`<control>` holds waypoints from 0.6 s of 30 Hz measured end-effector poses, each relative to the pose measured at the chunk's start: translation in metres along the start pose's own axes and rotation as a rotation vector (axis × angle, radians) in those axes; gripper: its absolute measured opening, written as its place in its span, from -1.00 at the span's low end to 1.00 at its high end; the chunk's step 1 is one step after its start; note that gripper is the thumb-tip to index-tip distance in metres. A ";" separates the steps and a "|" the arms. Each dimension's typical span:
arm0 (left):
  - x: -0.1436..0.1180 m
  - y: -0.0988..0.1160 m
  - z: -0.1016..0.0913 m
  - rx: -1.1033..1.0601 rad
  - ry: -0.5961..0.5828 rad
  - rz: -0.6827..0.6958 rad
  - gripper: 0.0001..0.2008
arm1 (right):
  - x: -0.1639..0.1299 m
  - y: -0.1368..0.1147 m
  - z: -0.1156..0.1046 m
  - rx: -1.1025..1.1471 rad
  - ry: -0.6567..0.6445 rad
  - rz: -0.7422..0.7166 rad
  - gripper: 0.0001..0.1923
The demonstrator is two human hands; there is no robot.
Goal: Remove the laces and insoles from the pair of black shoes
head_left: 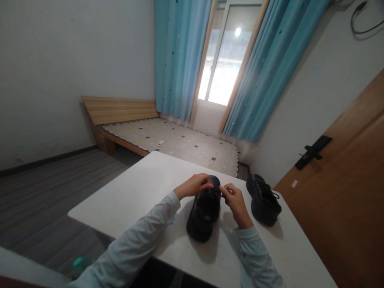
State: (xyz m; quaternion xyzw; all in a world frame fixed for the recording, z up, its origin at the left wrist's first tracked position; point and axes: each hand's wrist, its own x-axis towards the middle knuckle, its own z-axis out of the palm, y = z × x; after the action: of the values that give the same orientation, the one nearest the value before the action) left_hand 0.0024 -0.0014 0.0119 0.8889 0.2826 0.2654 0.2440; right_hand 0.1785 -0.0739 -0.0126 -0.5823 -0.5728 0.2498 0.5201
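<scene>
A black lace-up shoe (202, 218) stands on the white table in front of me, its toe pointing away and its opening toward me. My left hand (196, 185) is at the left side of the lacing, fingers closed near the toe end. My right hand (235, 200) is at the right side, thumb and finger pinched on a dark shoelace (222, 195). What the left fingertips grip is too small to make out. To the right a second black shoe (264, 202) rests on the table, a lace loop showing on its side.
The white table (132, 192) spreads around the shoes. Beyond it stands a bed (180, 140) with a small white remote-like object (160, 143) on it. A wooden door (339, 180) with a black handle is at the right. A green-capped item (78, 262) is at lower left.
</scene>
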 end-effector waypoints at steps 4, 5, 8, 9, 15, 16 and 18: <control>-0.002 0.000 -0.004 0.031 -0.021 -0.019 -0.80 | 0.001 0.002 -0.006 0.078 0.008 0.029 -0.66; -0.003 0.000 -0.005 0.034 -0.032 -0.028 -0.81 | 0.001 0.002 -0.008 0.092 0.005 0.041 -0.66; -0.003 -0.003 -0.007 0.049 -0.066 -0.056 -0.83 | 0.000 0.002 -0.012 0.103 0.001 0.082 -0.66; -0.004 -0.004 -0.007 0.055 -0.077 -0.057 -0.83 | 0.000 0.002 -0.014 0.097 -0.001 0.093 -0.65; -0.005 -0.015 -0.011 0.054 -0.125 -0.032 -0.83 | -0.003 0.004 -0.021 0.074 -0.062 0.169 -0.64; -0.005 -0.016 -0.011 0.053 -0.133 -0.033 -0.83 | -0.003 0.004 -0.022 0.076 -0.073 0.184 -0.65; -0.006 -0.020 -0.013 0.048 -0.148 -0.040 -0.83 | -0.005 0.004 -0.025 0.074 -0.094 0.209 -0.66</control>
State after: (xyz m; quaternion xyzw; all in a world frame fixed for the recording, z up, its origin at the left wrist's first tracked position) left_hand -0.0166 0.0128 0.0079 0.9059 0.2876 0.1873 0.2480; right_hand 0.2015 -0.0854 -0.0090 -0.6071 -0.5230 0.3506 0.4848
